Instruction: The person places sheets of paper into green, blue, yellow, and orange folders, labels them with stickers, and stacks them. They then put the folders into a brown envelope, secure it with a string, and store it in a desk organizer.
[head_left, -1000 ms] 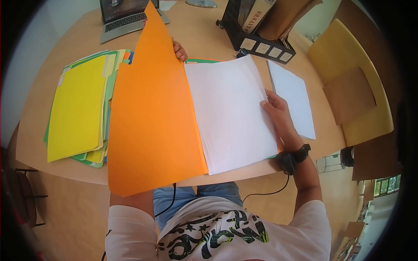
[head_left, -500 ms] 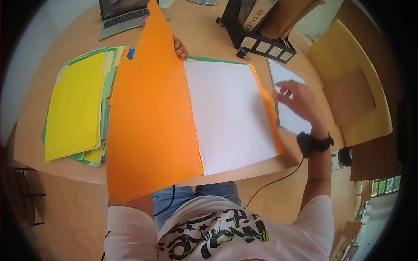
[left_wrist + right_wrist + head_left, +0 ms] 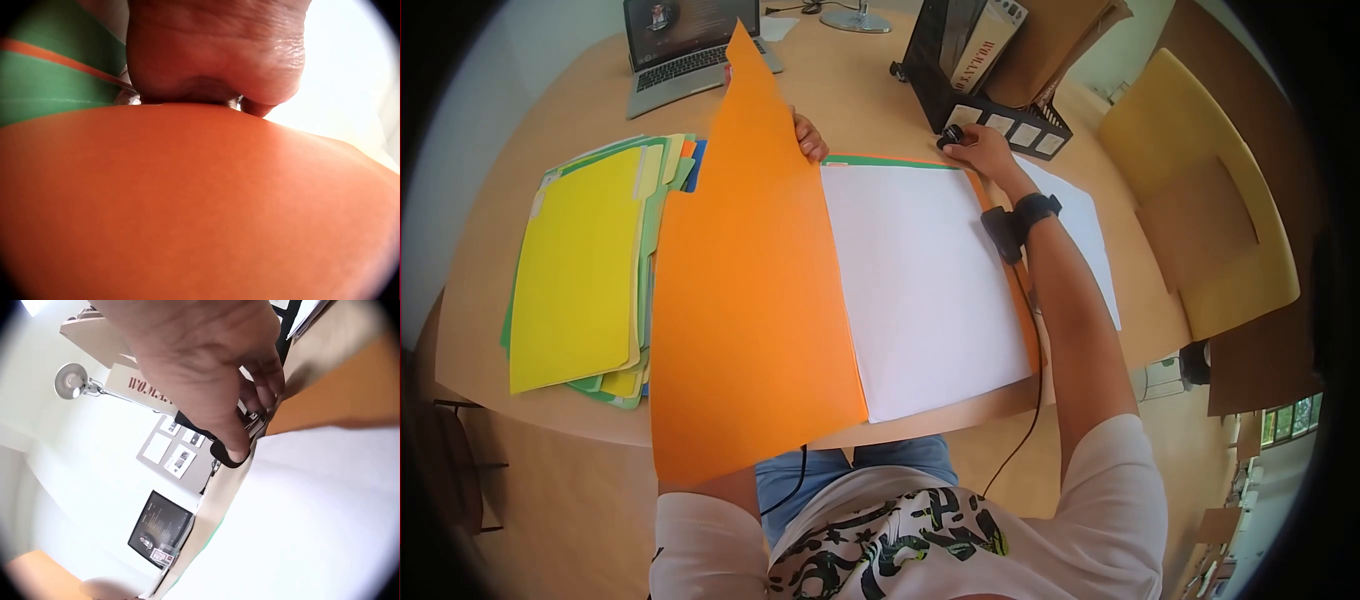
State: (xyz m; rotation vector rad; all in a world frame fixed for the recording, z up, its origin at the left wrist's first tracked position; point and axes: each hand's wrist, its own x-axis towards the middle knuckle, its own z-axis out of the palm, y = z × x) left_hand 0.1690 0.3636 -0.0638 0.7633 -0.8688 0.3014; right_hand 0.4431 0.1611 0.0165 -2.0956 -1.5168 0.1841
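Orange folder cover (image 3: 750, 310) stands raised, gripped by the left hand (image 3: 808, 138), beside white paper (image 3: 930, 280); on the bench (image 3: 860, 90), the right hand (image 3: 985, 153) pinches a small black object (image 3: 949, 137) near the paper's far edge.

a yellow chair (image 3: 1270, 270) is standing beside the wooden worktop (image 3: 870, 90), tan flooring (image 3: 580, 500) is stretching below, and a window (image 3: 1293, 428) is glowing at far right.

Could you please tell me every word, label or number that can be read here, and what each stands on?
"WOMAN", on the pale spine; what follows is unclear.
Laptop screen: text too small.
Shirt print: too stylised to read.
White labels on the black holder: nothing legible.
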